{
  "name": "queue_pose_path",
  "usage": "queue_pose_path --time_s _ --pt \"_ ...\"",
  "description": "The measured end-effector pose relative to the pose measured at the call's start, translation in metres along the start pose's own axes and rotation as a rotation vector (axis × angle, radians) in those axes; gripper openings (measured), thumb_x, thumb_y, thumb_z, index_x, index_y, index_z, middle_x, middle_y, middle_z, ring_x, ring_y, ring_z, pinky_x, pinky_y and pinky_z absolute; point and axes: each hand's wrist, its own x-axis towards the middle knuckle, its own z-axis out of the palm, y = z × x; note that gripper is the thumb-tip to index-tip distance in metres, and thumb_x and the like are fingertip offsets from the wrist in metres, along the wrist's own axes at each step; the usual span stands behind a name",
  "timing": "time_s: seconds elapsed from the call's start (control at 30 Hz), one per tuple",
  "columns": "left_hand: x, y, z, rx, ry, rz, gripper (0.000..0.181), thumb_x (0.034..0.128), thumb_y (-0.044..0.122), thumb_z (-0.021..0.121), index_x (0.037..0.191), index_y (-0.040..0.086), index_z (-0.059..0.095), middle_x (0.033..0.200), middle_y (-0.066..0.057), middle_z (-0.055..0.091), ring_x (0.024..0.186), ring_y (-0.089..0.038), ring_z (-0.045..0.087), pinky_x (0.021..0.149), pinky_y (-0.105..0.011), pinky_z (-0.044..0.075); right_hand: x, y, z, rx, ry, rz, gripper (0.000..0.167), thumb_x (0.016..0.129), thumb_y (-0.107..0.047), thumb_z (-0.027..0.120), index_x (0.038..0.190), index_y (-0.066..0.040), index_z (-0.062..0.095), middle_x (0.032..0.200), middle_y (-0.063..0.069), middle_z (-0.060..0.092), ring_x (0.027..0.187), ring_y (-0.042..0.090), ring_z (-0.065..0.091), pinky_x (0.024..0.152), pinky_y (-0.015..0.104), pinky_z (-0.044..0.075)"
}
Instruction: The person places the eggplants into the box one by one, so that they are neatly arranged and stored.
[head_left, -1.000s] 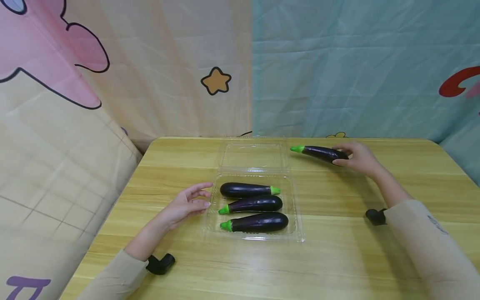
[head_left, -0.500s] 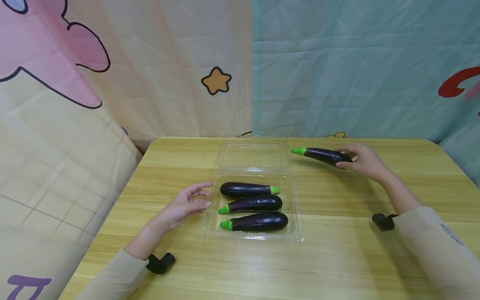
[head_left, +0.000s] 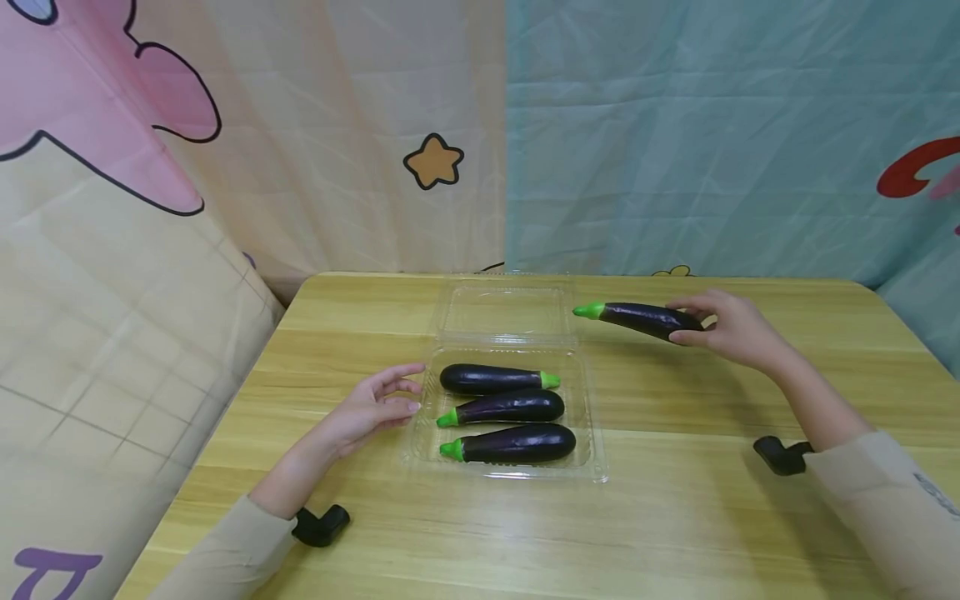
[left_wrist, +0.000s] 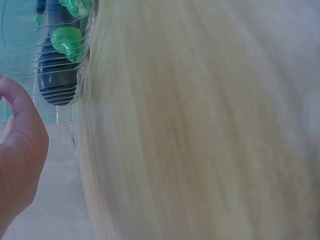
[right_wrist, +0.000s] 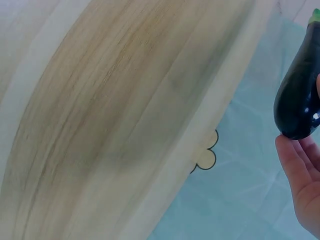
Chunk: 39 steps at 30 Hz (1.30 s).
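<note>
Behind both hands hang cartoon-printed curtains [head_left: 675,125], peach on the left and teal on the right. Beneath the hands spreads a wood-grain table [head_left: 675,517]. Just right of the left hand [head_left: 371,408] sits a clear plastic clamshell container [head_left: 597,450], unfolded, its lid [head_left: 506,312] lying on the far side. That hand's fingers are relaxed and parted at the container's rim; I cannot tell whether they touch it. The right hand [head_left: 738,329] grips the blunt end of a dark purple eggplant [head_left: 641,318], whose green stem points left, near the lid. Three more eggplants [head_left: 519,443] lie crosswise in the container, to the left hand's right: the farthest one's stem points right, the other two left. Near each wrist juts a small black fitting [head_left: 321,527].
</note>
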Motion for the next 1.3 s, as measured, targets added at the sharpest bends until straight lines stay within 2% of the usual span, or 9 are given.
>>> queue_pose_path --time_s 0.27,0.57,0.73,1.0,1.13,1.3 --pt "0.0 -0.002 -0.001 0.005 0.001 0.004 0.063 0.0882 -0.001 0.058 0.143 0.001 0.029 0.114 -0.008 0.045 0.087 -0.012 0.058 0.075 -0.023 0.051 -0.003 -0.014 0.0 -0.004 0.004 -0.041 0.042 0.082 -0.022 0.073 0.117 -0.002 0.063 0.107 0.017 0.059 0.093 0.028 0.056 0.071 0.041 0.052" --pt "-0.001 -0.002 0.0 0.012 0.008 0.003 0.063 0.0882 0.0 0.058 0.144 0.001 0.029 0.115 -0.009 0.044 0.086 -0.011 0.057 0.075 -0.023 0.051 -0.006 -0.031 0.001 0.047 -0.029 -0.043 0.042 0.081 -0.021 0.074 0.117 -0.003 0.063 0.107 0.014 0.058 0.092 0.026 0.057 0.069 0.036 0.053" --pt "-0.001 -0.002 0.0 0.011 0.008 0.002 0.063 0.0881 0.0 0.058 0.144 0.001 0.028 0.115 -0.008 0.044 0.085 -0.01 0.057 0.075 -0.023 0.051 -0.005 -0.043 0.003 0.07 -0.05 -0.065 0.043 0.08 -0.021 0.075 0.117 -0.002 0.063 0.104 0.012 0.059 0.09 0.024 0.057 0.068 0.028 0.053" --pt "-0.001 -0.001 0.001 0.012 0.011 -0.002 0.063 0.088 0.0 0.058 0.144 0.001 0.029 0.115 -0.009 0.044 0.086 -0.011 0.058 0.075 -0.023 0.051 -0.003 -0.064 0.01 0.104 -0.094 -0.084 0.045 0.079 -0.023 0.076 0.117 -0.004 0.063 0.101 0.008 0.059 0.087 0.019 0.056 0.067 0.026 0.054" --pt "-0.001 0.0 0.001 0.012 0.01 0.0 0.063 0.0879 -0.001 0.058 0.144 0.001 0.029 0.114 -0.008 0.045 0.087 -0.011 0.058 0.075 -0.022 0.051 0.0 -0.074 0.015 0.129 -0.108 -0.121 0.043 0.078 -0.022 0.076 0.116 -0.005 0.064 0.102 0.008 0.06 0.089 0.02 0.057 0.068 0.026 0.054" --pt "0.0 0.0 0.001 0.012 0.008 0.004 0.063 0.0878 -0.001 0.058 0.144 0.001 0.029 0.112 -0.007 0.046 0.087 -0.011 0.057 0.074 -0.022 0.051 0.004 -0.085 0.024 0.113 -0.125 -0.179 0.041 0.079 -0.024 0.076 0.115 -0.008 0.065 0.099 0.003 0.061 0.083 0.015 0.055 0.069 0.025 0.054"
